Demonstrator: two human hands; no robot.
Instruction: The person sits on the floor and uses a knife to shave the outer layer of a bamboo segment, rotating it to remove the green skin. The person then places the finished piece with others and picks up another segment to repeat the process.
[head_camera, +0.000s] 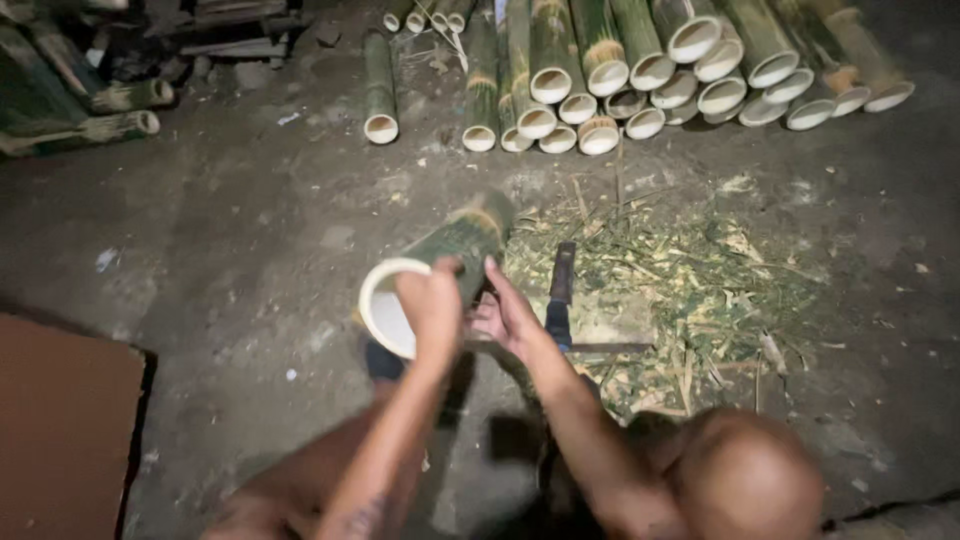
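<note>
Down on the concrete floor (250, 230), we hold a green bamboo section (455, 245) tilted, its cut open end toward us on the near left and its far end pointing up and right. Our left hand (432, 300) is curled over the near rim of the section, fingers wrapped on the outer wall, gripping it. Our right hand (505, 315) sits just right of it, fingers spread and pressed against the side of the same section; whether it fully closes around it we cannot tell. Just right of the right hand a dark-bladed chopping knife (562, 285) lies on the floor, handle toward us, not touched. It rests at the left edge of a litter of bamboo shavings (700, 290) spreading right. Far across the floor a stacked row of cut bamboo tubes (650, 70) lies with pale open ends facing us; one single tube (379, 90) lies apart to its left. More bamboo pieces (110, 110) lie at far left. A brown board (60, 430) fills the near left corner.
</note>
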